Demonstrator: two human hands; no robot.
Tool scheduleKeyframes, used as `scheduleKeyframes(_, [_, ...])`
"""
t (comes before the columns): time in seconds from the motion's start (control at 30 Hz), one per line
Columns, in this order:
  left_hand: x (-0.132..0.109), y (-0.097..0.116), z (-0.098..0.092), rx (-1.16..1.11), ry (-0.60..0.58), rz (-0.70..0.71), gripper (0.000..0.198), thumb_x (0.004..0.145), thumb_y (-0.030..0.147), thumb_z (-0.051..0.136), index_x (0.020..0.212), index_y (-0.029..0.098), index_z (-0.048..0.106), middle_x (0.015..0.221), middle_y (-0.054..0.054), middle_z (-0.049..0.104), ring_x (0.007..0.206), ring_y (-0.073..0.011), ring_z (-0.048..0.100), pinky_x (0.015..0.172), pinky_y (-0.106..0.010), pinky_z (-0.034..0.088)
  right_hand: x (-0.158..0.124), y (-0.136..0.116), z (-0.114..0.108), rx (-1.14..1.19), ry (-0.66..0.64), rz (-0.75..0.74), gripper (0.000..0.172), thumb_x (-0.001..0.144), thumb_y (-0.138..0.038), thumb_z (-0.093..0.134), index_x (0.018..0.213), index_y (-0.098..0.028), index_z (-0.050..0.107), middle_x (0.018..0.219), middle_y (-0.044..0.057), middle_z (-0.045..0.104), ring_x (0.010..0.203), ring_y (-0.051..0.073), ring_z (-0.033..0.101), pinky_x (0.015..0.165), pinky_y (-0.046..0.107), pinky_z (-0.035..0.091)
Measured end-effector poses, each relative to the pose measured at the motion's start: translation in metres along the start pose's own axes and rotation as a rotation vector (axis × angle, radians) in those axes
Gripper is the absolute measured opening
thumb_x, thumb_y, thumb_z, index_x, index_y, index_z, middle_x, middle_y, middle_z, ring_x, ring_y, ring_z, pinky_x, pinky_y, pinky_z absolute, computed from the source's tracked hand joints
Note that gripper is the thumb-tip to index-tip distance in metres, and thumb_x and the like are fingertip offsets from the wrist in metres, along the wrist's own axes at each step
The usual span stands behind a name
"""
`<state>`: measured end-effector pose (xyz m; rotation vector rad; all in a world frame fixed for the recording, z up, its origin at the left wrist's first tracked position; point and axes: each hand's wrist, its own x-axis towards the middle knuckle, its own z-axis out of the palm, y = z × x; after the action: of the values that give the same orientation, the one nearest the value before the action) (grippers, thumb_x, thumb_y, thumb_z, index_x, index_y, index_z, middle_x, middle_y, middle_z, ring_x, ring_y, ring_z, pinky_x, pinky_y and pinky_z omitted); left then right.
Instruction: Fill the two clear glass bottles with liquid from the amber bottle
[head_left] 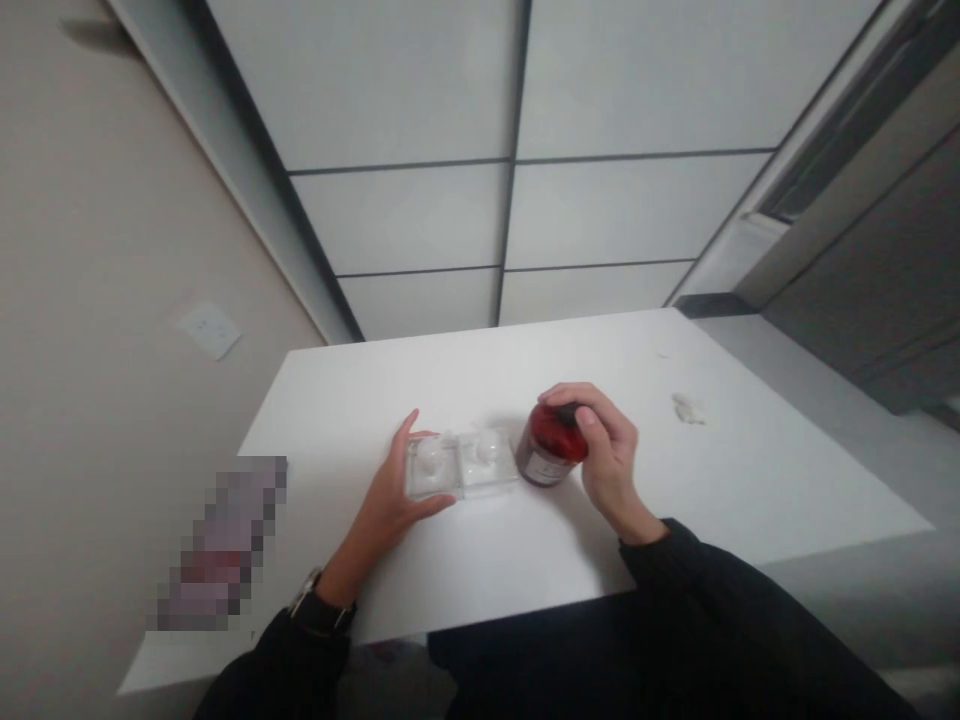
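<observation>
My left hand (401,485) spans the left end of a clear plastic case (487,478), thumb along the near side and fingers at the far side. Two square sections make up the case, side by side, and each has a whitish round shape in it. To its right, a red see-through bottle (551,447) with a dark top and a pale label stands slightly tilted. From the right and above, my right hand (609,440) grips this bottle around its dark top, covering much of the top. The bottle is close beside the case's right end.
The white table (525,560) carries everything. A crumpled whitish scrap (688,408) lies on its right part. At the left edge is a blurred-out, pixelated item (225,550). White panelled doors (420,220) rise behind, and a wall with an outlet plate (211,330) is on the left.
</observation>
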<state>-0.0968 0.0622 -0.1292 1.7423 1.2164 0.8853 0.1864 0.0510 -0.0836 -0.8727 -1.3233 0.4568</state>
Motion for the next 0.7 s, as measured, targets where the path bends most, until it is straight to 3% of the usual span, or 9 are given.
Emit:
scheduleKeyframes(0.17, [0.003, -0.017, 0.000, 0.022, 0.035, 0.005, 0.123, 0.070, 0.069, 0.087, 0.166, 0.021, 0.027, 0.145, -0.017, 0.062, 0.131, -0.0399, 0.064, 0.117, -0.058, 0.045, 0.001, 0.001, 0.002, -0.025, -0.007, -0.034, 0.034, 0.110, -0.039, 0.046, 0.101, -0.027, 0.076, 0.099, 0.005, 0.079, 0.097, 0.023, 0.074, 0.087, 0.041, 0.058])
scheduleKeyframes(0.3, [0.003, -0.023, -0.001, 0.008, 0.047, 0.019, 0.126, 0.066, 0.069, 0.088, 0.166, 0.022, 0.028, 0.140, -0.016, 0.065, 0.126, -0.0408, 0.067, 0.112, -0.057, 0.051, 0.001, 0.000, 0.002, -0.028, -0.019, -0.036, 0.019, 0.106, -0.036, 0.057, 0.106, -0.028, 0.075, 0.098, 0.004, 0.079, 0.093, 0.022, 0.073, 0.085, 0.038, 0.057])
scheduleKeyframes(0.4, [0.001, -0.014, -0.002, 0.008, 0.026, -0.011, 0.125, 0.068, 0.065, 0.089, 0.166, 0.021, 0.027, 0.143, -0.017, 0.063, 0.129, -0.0398, 0.065, 0.114, -0.057, 0.048, 0.001, 0.000, 0.002, -0.036, 0.006, -0.020, 0.014, 0.102, -0.035, 0.065, 0.108, -0.028, 0.075, 0.102, 0.005, 0.076, 0.104, 0.024, 0.071, 0.094, 0.042, 0.054])
scheduleKeyframes(0.5, [-0.001, -0.004, -0.003, 0.007, 0.014, -0.048, 0.126, 0.067, 0.064, 0.090, 0.166, 0.020, 0.025, 0.145, -0.018, 0.061, 0.131, -0.0396, 0.064, 0.116, -0.057, 0.046, 0.001, 0.000, 0.001, -0.086, 0.017, -0.011, 0.023, 0.102, -0.043, 0.061, 0.101, -0.026, 0.077, 0.112, 0.009, 0.073, 0.118, 0.030, 0.065, 0.101, 0.048, 0.050])
scheduleKeyframes(0.7, [0.000, -0.008, -0.002, -0.003, 0.008, -0.043, 0.126, 0.068, 0.066, 0.089, 0.166, 0.020, 0.024, 0.145, -0.018, 0.060, 0.130, -0.0394, 0.063, 0.117, -0.058, 0.044, 0.002, 0.001, 0.000, -0.061, -0.003, -0.001, 0.034, 0.107, -0.043, 0.050, 0.100, -0.028, 0.079, 0.112, 0.008, 0.071, 0.113, 0.028, 0.065, 0.099, 0.048, 0.051])
